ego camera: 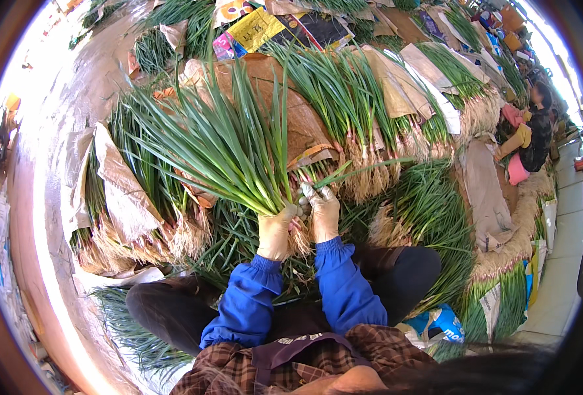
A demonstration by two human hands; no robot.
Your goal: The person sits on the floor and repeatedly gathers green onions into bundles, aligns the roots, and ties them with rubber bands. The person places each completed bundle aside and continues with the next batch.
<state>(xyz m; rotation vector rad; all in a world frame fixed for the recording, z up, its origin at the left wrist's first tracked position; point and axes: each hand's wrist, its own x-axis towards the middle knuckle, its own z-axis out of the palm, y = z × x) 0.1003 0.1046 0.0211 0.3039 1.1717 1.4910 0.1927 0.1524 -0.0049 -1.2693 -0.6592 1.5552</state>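
My left hand, in a pale glove, is closed around the lower stems of a bunch of green garlic. Its long flat leaves fan up and to the left, and pale roots hang below my fist. Close beside it, my right hand, gloved too, pinches a loose green leaf between thumb and fingers. That leaf points off to the right. Under both hands lie scattered green leaves. A brown woven sack covers plants just beyond the bunch.
Rooted bundles lie in a row beyond my hands, some under sacking. A loose heap is at my right knee, near a blue printed bag. Another person sits at the far right. A yellow printed sack lies farther off.
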